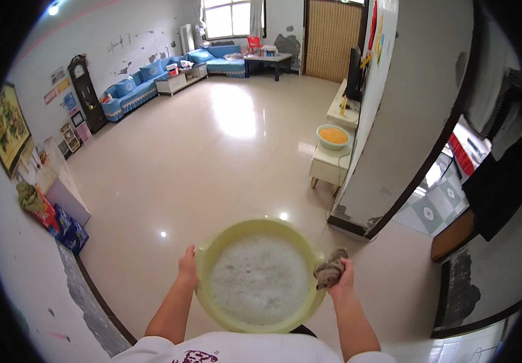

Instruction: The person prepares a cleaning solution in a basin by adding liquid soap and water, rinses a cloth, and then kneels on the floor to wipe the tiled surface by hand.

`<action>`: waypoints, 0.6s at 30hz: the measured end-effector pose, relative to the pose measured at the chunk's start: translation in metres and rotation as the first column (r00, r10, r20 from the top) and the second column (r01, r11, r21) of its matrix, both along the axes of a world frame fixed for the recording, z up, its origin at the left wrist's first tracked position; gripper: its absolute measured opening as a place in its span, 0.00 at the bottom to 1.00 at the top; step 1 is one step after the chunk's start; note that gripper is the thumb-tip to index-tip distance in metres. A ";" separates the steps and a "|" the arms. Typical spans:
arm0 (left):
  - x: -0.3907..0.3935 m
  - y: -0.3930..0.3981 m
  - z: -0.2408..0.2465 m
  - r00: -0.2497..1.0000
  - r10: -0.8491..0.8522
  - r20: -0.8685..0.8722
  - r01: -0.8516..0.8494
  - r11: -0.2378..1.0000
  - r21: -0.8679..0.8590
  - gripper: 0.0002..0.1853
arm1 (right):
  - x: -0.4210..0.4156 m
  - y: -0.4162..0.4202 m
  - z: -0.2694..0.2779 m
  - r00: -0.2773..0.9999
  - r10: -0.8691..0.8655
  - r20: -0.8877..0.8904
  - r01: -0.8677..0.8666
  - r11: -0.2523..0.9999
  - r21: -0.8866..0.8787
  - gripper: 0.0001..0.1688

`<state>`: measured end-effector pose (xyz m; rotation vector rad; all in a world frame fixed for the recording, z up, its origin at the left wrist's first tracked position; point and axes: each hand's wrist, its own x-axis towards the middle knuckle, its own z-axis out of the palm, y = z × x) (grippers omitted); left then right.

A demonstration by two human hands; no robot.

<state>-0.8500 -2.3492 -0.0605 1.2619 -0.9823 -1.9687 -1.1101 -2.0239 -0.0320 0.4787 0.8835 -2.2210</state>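
Note:
A pale green plastic basin (261, 223) is held level in front of my body. Soapy water (261, 279) with white suds fills much of it. My left hand (188, 265) grips the basin's left rim, its fingers partly hidden behind the edge. At the right rim, my right hand (345, 279) clasps a crumpled grey-brown cloth (330, 268), which rests against the basin's side. Whether the right fingers also grip the rim is hidden by the cloth.
A wall corner with dark skirting (349, 227) juts out ahead on the right. Beside it, a low white cabinet (329, 165) bears a bowl of orange-yellow grains (333, 135). Bags (63, 224) stand along the left wall. Beyond the glossy tiled floor (188, 159) are blue sofas (134, 88).

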 end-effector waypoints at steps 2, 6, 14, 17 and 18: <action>-0.041 -0.057 -0.003 0.999 -0.038 -0.007 0.038 0.999 -0.022 0.20 | -0.045 -0.048 -0.012 1.000 0.017 0.003 -0.017 1.000 0.004 0.14; -0.103 -0.176 -0.045 0.999 0.025 0.037 -0.023 0.999 -0.033 0.23 | -0.132 -0.167 -0.007 0.997 0.063 0.052 -0.061 0.998 -0.034 0.13; -0.266 -0.346 -0.047 0.999 0.035 0.010 -0.036 0.997 0.071 0.22 | -0.293 -0.354 -0.016 0.999 0.036 -0.003 -0.036 0.998 0.044 0.14; -0.335 -0.433 -0.044 0.999 0.040 0.025 -0.041 0.998 0.055 0.22 | -0.341 -0.434 -0.010 0.999 0.043 0.011 -0.044 0.996 0.071 0.14; -0.365 -0.457 -0.041 1.000 0.008 0.003 -0.008 0.998 0.065 0.22 | -0.359 -0.445 -0.024 0.999 0.045 0.004 -0.045 0.998 0.033 0.14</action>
